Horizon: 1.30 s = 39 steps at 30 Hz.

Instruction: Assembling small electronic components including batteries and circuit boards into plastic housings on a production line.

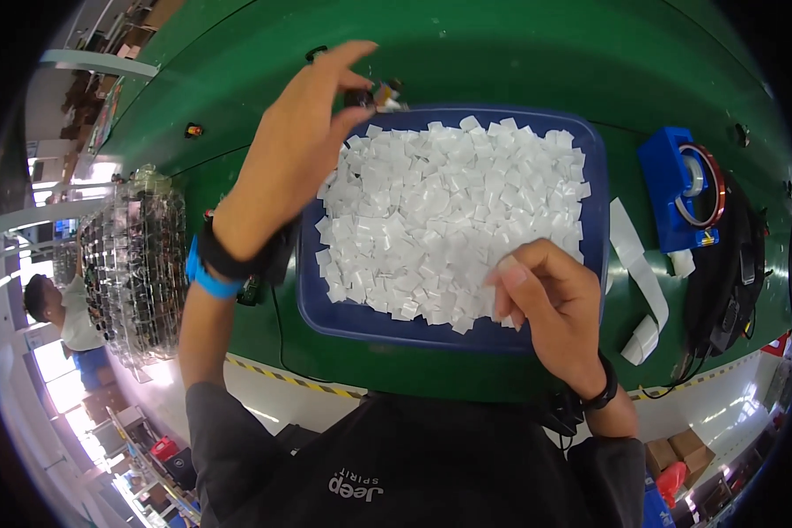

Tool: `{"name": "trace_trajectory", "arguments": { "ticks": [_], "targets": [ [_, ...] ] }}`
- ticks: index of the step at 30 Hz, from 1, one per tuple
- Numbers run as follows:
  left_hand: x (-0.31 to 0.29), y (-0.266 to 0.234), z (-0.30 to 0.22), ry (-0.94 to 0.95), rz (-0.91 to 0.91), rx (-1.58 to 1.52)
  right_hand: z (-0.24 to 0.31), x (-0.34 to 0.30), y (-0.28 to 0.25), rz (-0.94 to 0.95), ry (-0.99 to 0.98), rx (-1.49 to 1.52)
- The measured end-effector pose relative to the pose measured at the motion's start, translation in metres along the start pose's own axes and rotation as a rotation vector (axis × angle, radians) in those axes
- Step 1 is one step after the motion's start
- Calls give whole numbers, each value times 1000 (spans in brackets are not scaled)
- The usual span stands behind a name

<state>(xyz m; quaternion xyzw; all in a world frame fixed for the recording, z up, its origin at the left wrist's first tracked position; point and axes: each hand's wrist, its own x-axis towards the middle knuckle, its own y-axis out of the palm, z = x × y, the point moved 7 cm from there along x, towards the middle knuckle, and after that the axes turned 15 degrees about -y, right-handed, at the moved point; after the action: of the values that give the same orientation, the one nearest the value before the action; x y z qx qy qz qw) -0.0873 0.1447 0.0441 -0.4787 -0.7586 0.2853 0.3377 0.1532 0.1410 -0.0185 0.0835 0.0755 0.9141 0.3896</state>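
Observation:
A blue tray full of small white square pieces lies in front of me. At its far left corner, my left hand has its index finger raised. Its thumb and another finger close around a small dark component with orange and white parts on its right side. My right hand hovers above the near right part of the tray, thumb and fingertips pinched together. Whatever is between those fingertips is too small and blurred to make out.
To the right stand a blue tape dispenser with rolls, a curling white strip and a black bag. Small components are scattered on the green table. Clear stacked trays and another person are at left.

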Motion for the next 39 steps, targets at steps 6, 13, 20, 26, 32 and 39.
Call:
{"name": "trace_trajectory", "arguments": {
  "ticks": [6,13,20,26,32,39],
  "targets": [
    [-61,16,-55,211,105,101,-8,7,9,-25,150,203],
    [-100,32,-82,448,186,177,-24,2,4,-59,250,274],
    [-89,29,-41,-364,385,-474,-15,3,1,30,203,36],
    [-104,58,-25,-837,838,-635,7,12,3,154,-234,-395],
    [-99,52,-30,-756,812,-777,26,12,3,325,-360,-413],
    [-97,47,-35,-600,588,-602,18,19,-27,-24,-194,-611]
  ]
}}
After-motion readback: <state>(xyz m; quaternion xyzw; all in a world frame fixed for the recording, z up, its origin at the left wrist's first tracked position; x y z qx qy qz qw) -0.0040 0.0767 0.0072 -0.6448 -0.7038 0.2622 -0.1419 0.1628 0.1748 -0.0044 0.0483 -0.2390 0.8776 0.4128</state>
